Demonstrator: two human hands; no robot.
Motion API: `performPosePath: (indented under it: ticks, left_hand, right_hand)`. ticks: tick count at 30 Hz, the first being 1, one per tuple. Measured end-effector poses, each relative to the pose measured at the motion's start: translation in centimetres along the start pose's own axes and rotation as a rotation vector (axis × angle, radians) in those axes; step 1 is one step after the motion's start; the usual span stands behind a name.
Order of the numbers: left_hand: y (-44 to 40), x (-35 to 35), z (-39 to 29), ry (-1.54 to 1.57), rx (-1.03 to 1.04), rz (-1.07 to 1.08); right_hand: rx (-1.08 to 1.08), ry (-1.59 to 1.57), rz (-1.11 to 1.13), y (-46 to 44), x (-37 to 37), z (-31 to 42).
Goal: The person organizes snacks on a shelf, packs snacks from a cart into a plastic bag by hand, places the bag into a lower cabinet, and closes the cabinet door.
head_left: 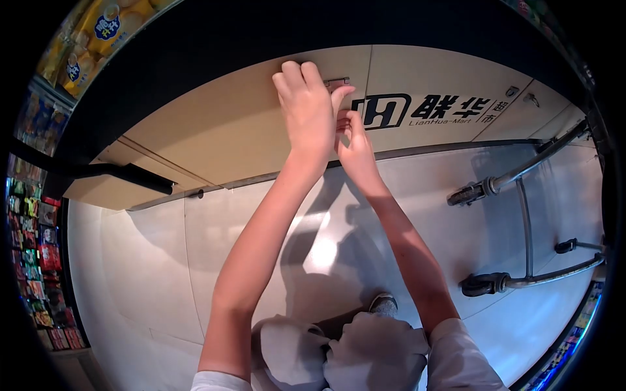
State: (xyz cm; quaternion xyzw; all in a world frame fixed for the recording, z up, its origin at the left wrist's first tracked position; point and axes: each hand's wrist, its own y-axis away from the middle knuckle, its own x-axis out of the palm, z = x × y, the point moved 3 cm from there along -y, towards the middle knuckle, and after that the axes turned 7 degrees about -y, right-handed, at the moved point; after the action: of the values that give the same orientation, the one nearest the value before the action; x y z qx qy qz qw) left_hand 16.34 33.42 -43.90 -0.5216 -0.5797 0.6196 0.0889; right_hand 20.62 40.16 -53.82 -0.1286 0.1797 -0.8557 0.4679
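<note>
Both my hands reach to a beige cabinet panel (261,137) low in front of me. On its upper part sits a small metal latch (338,83), partly covered. My left hand (304,107) is at the panel just left of the latch, fingers bent with their tips hidden, thumb stretched out under the latch. Whatever those fingers hold, if anything, is out of sight. Slightly lower and to the right is my right hand (355,146), its fingers loosely bent and apart near the panel, with nothing visible in them. Black lettering (450,107) reading "LianHua-Mart" is printed beside it.
Metal cart legs with casters (479,191) stand on the pale tiled floor (241,215) at right. A black bar (124,173) juts in at left. Packaged snacks (107,29) fill the upper-left shelf, and more goods (39,241) line the left edge. A second metal fitting (531,99) is farther right.
</note>
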Motion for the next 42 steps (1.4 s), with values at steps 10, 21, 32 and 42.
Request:
performPosePath:
  ticks: [10,21,32,42]
  left_hand:
    - [5.8,-3.6,2.0,0.148,0.016,0.241]
    - [9.0,-1.0,2.0,0.338,0.097,0.614]
    - [5.5,-18.9,-4.4,0.701,-0.376,1.280]
    - [-11.3,-42.8,-22.5,0.789,-0.362,1.626]
  right_hand:
    - [0.029,-0.022,-0.348,3.9,-1.7,1.5]
    - [0.187,-0.166,-0.180,8.4,-2.2,-1.8]
    - [0.741,0.121,-0.087,10.8,-2.5,27.2]
    - [0.137,0.792,-1.003,1.9,-23.3,75.8]
